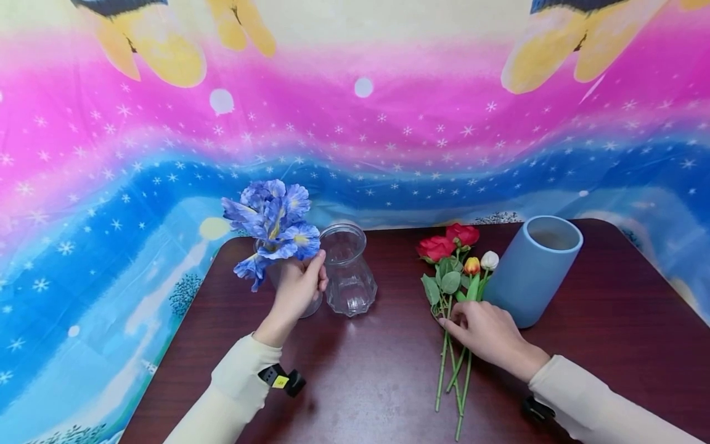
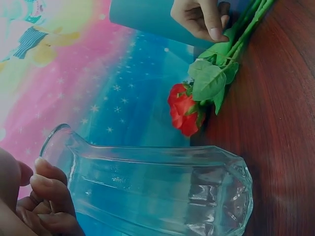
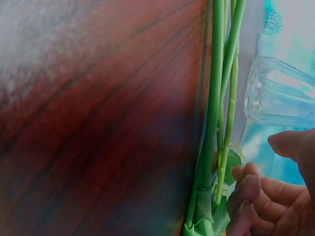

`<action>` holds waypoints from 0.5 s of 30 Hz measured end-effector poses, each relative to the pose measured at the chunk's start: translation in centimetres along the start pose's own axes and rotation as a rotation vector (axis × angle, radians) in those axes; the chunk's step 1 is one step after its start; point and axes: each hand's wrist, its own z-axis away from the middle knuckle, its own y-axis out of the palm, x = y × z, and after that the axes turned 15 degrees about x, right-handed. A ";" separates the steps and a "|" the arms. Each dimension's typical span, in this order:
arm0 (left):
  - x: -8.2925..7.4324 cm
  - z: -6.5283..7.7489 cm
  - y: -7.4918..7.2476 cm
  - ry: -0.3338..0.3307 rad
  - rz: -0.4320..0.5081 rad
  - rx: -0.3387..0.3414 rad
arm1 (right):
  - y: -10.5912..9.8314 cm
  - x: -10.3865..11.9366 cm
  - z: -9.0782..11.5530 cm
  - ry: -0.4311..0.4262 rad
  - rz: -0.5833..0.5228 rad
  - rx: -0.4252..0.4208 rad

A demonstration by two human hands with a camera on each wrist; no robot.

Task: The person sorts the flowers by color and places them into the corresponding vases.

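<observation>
Blue irises [image 1: 274, 225] rise just above my left hand [image 1: 299, 285] in the head view. Its thumb and fingers [image 2: 49, 191] curl close below the blossoms; the stems are hidden behind the hand. Partly covered by that hand is a clear glass vessel [image 1: 312, 308], with a clear faceted glass vase [image 1: 350, 280] upright to its right. My right hand [image 1: 488, 330] hovers at several flower stems [image 3: 216, 73], its thumb apart from the bent fingers. Red roses [image 1: 446, 243], an orange tulip [image 1: 472, 266] and a white tulip [image 1: 490, 260] lie beyond it.
A tall blue-grey vase [image 1: 532, 271] stands tilted in view, right beside the tulips. The dark wooden table [image 1: 377, 382] runs back to a colourful printed cloth [image 1: 388, 148] hanging behind it.
</observation>
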 end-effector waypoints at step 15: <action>-0.1 -0.4 0.2 -0.056 0.061 -0.016 | 0.0 -0.1 -0.3 -0.018 0.004 -0.012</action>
